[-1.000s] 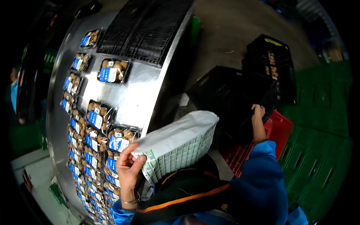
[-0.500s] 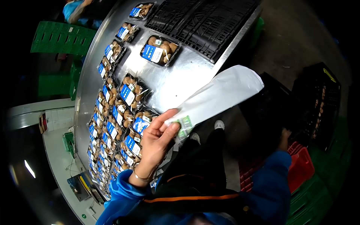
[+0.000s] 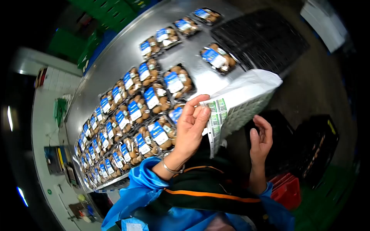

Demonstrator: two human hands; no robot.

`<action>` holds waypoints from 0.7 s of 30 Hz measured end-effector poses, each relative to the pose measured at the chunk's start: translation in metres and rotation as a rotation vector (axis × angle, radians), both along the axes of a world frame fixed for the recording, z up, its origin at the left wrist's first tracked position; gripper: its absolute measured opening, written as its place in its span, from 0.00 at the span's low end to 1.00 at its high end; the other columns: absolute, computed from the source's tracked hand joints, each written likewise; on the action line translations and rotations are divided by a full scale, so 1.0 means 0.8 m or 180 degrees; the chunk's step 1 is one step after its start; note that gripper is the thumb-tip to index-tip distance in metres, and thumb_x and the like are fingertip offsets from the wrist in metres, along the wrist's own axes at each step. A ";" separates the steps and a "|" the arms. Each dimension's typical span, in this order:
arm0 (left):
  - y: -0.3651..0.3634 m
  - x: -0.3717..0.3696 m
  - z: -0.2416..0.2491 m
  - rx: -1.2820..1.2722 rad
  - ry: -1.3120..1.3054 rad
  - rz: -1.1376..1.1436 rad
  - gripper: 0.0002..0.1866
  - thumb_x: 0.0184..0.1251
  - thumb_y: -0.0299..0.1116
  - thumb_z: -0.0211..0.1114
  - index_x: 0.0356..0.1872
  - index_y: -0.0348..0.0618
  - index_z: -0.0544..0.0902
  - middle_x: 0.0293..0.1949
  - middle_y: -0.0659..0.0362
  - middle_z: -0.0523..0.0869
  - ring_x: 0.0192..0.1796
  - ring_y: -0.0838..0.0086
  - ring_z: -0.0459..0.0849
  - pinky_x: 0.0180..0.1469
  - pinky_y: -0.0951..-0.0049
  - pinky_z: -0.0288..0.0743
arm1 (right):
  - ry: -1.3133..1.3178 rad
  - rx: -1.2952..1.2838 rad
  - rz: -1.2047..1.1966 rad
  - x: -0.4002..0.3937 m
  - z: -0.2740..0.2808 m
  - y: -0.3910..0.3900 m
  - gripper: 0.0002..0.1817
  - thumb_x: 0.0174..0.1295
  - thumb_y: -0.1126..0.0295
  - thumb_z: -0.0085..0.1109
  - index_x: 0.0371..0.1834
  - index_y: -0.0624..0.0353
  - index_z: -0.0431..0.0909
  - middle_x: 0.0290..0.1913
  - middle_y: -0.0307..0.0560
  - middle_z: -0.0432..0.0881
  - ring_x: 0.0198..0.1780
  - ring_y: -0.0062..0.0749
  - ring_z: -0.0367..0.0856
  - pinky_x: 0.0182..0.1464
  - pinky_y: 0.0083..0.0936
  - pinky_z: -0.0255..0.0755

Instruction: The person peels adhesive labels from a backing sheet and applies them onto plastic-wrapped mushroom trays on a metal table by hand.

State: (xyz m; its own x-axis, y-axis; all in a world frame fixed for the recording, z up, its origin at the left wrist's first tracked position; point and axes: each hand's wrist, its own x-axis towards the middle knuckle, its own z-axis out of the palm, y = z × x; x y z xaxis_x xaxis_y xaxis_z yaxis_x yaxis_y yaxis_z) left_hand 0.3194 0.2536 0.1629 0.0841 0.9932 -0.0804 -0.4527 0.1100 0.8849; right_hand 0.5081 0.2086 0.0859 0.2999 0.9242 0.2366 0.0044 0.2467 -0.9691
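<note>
My left hand (image 3: pixel 192 129) pinches a sheet of labels (image 3: pixel 239 102) by its near end, thumb on top. The sheet has a white backing and rows of small green-and-white stickers with square codes, and it curls over at the far side. My right hand (image 3: pixel 261 144) is raised just right of the sheet, thumb and fingers apart, holding nothing. Left of my left hand, black trays of brown mushrooms (image 3: pixel 158 133) in clear film with blue-and-white labels stand in rows on the steel table (image 3: pixel 115 69). A single mushroom tray (image 3: pixel 217 57) stands beyond the sheet.
A black plastic crate (image 3: pixel 260 38) lies at the table's far right end. To my right are a red crate (image 3: pixel 287 190) and a dark crate (image 3: pixel 318 150) on the floor side. Green crates (image 3: pixel 108 13) are stacked behind the table.
My right hand has come up from the crates at the right to beside the label sheet. The sheet has turned so its green stickers show. The view has shifted, showing more mushroom trays.
</note>
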 end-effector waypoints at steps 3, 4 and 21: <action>-0.003 -0.060 0.013 0.0194 -0.0304 0.0593 0.22 0.70 0.29 0.52 0.63 0.39 0.61 0.41 0.59 0.81 0.44 0.82 0.77 0.47 0.81 0.70 | 0.1173 -0.0854 -0.0620 -0.056 0.001 0.017 0.27 0.62 0.67 0.53 0.63 0.63 0.59 0.62 0.51 0.64 0.61 0.35 0.65 0.60 0.30 0.59; -0.006 -0.078 0.015 0.0205 -0.0450 0.0803 0.21 0.70 0.29 0.52 0.62 0.38 0.61 0.42 0.59 0.81 0.44 0.81 0.77 0.48 0.80 0.70 | 0.1048 -0.1093 -0.0726 -0.072 -0.005 0.025 0.29 0.61 0.62 0.54 0.63 0.62 0.60 0.62 0.50 0.64 0.60 0.34 0.65 0.60 0.31 0.60; -0.108 -0.411 0.010 0.0938 0.4132 0.1714 0.56 0.46 0.53 0.71 0.70 0.41 0.45 0.69 0.44 0.48 0.72 0.50 0.42 0.69 0.53 0.43 | -0.2104 -0.0943 0.4050 -0.276 0.210 0.149 0.13 0.47 0.76 0.66 0.38 0.68 0.80 0.36 0.45 0.84 0.39 0.25 0.79 0.45 0.23 0.71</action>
